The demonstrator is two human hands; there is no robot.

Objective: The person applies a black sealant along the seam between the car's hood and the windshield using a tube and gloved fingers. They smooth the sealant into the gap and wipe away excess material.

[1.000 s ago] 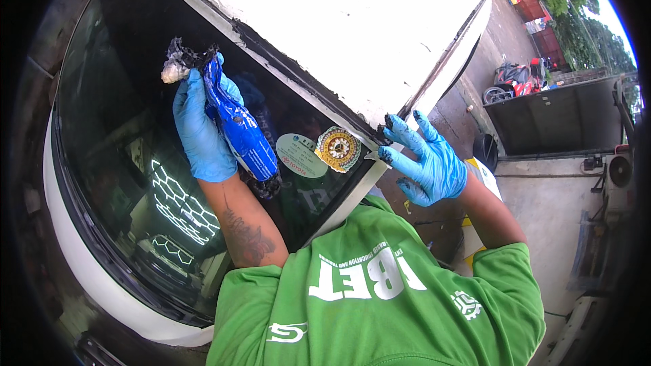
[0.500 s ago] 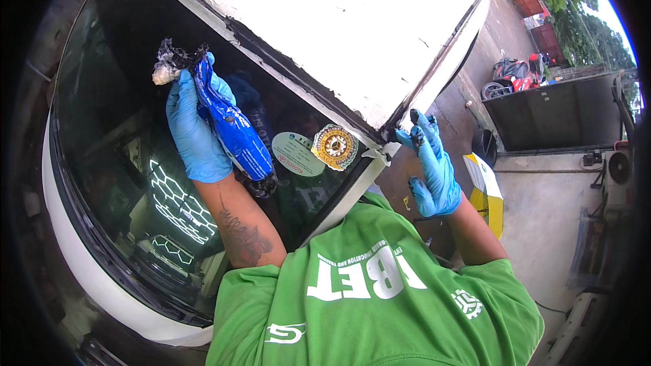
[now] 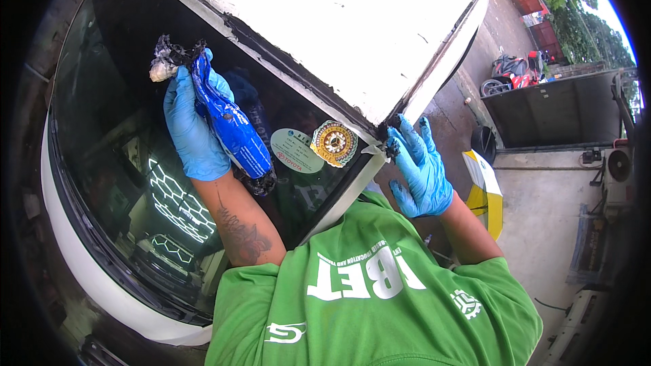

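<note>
My left hand (image 3: 193, 122), in a light blue glove, grips a blue foil sealant pack (image 3: 239, 137) over the dark windshield. Black paste smears the pack's lower end. At its top is a crumpled whitish clump (image 3: 163, 69) streaked with black; whether it belongs to the pack I cannot tell. My right hand (image 3: 422, 173), gloved too, has its fingers spread, with black smears on the fingertips. Its fingers are at the corner of the white vehicle roof (image 3: 339, 27), by a lump of black sealant (image 3: 392, 125). Black sealant also lines the roof's front edge.
Two round stickers, one pale green (image 3: 297, 150) and one gold (image 3: 334, 144), are on the windshield (image 3: 122, 149). To the right stand a yellow and white panel (image 3: 483, 193), a dark metal bin-like box (image 3: 549, 115) and a red vehicle (image 3: 519, 71).
My right hand has shifted slightly left and turned, its fingers fanning wider over the roof corner. My left hand, holding the sealant pack, has hardly moved.
</note>
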